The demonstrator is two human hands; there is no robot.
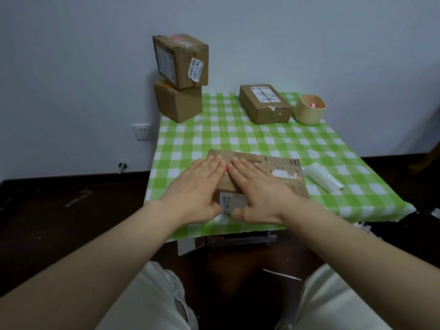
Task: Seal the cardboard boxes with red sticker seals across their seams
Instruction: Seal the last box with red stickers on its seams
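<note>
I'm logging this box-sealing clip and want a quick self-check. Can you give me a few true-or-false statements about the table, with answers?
1. The left hand and right hand lie flat on the near box. True.
2. Three boxes are stacked at the far left. False: there are only two, the top box on the bottom box.
3. A beige cup stands beside the far right box. True.
4. The right hand holds the white paper. False: it lies untouched on the tablecloth, right of the near box.
</note>
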